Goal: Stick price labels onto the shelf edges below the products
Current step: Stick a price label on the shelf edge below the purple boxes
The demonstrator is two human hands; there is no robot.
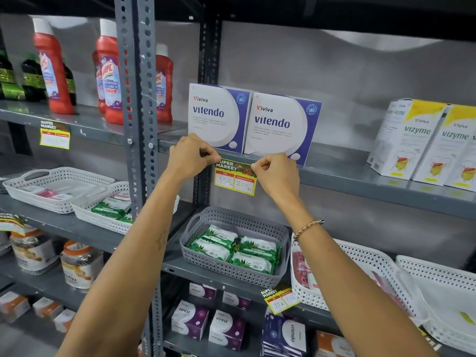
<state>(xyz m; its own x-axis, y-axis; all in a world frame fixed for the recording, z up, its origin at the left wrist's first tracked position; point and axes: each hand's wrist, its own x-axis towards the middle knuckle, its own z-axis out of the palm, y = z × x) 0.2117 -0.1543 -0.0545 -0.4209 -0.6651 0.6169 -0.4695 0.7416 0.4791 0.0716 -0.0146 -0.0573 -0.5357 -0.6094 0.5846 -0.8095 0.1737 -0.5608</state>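
A yellow and green price label (pixel 235 178), handwritten 350 and 200, hangs against the grey shelf edge (pixel 334 176) just below two white and purple Vitendo boxes (pixel 253 122). My left hand (pixel 192 155) pinches the label's top left corner against the edge. My right hand (pixel 277 173) pinches its top right corner. Both hands press the label's upper strip to the metal while the lower part hangs free below the edge.
Vizyme boxes (pixel 425 143) stand to the right on the same shelf. Red cleaner bottles (pixel 110 73) and another label (pixel 54 136) are at left. Below sit a grey basket (pixel 257 275) of green wipes, white baskets (pixel 360 258) and a labelled edge (pixel 279 300).
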